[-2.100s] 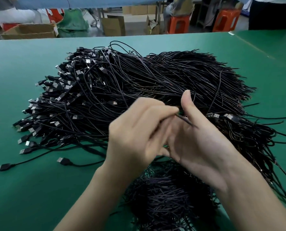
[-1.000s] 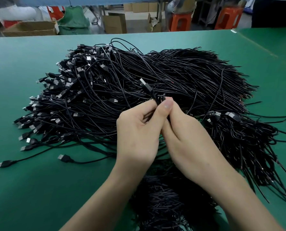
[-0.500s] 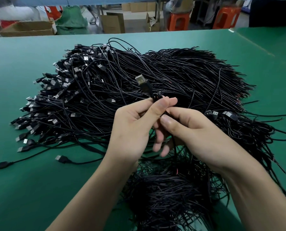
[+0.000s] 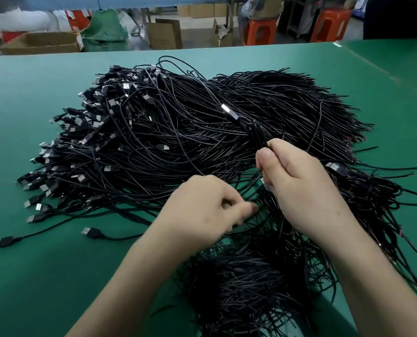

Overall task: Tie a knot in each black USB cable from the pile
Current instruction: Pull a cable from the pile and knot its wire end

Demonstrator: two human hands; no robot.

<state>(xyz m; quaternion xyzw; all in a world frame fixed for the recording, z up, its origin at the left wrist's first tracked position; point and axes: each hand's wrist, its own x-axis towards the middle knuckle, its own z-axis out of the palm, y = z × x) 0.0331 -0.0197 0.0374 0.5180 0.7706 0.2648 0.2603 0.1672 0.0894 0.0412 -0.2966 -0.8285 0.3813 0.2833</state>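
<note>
A big pile of black USB cables [image 4: 178,132] covers the green table [image 4: 32,276], plugs fanned out to the left. My right hand [image 4: 297,190] grips one black cable [image 4: 258,135] above the pile; its looped part and silver plug [image 4: 228,111] stick up past my thumb. My left hand [image 4: 202,212] is lower and to the left, fingers curled and pinching the thin trailing end of a cable near the table. A second heap of bundled cables [image 4: 246,283] lies between my forearms, partly hidden by them.
Two loose plugs [image 4: 90,232] lie on bare green cloth at the front left. A seam crosses the table at the far right [image 4: 373,66]. Cardboard boxes [image 4: 42,42] and orange stools [image 4: 261,30] stand beyond the far edge.
My hands have come apart: the left dropped down and left along the cable, while the right moved right and kept the looped plug end raised.
</note>
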